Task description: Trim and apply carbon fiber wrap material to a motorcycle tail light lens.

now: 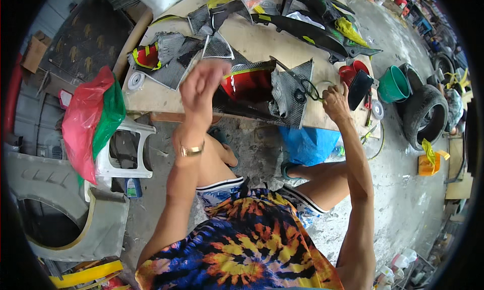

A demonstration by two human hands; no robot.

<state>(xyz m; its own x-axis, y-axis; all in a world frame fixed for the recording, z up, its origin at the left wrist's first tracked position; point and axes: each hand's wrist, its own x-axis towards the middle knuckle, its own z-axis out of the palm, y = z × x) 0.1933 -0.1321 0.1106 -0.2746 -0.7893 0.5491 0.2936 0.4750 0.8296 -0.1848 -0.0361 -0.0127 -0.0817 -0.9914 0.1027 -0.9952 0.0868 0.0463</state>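
Observation:
My left hand [204,88] is raised over the near edge of the wooden table, in front of dark woven carbon-fibre cloth [171,58]. Motion smears its fingers, and I see nothing held in it. My right hand [337,102] is low at the table's right, fingers bent together at the handle end of black-handled scissors [311,91]; its grip is partly hidden. The scissors' blades point away to the left over the cloth. Between my hands lies a glossy red-and-black moulded part [249,88] with yellow-green tape along its edge and carbon cloth around it.
Beside my right hand are a black phone [360,90], a red cup [347,74] and a tape roll [377,109]. A long black panel [302,33] lies at the back. A green bucket [395,84] and tyres [426,117] stand right; a white stool [123,151] stands left.

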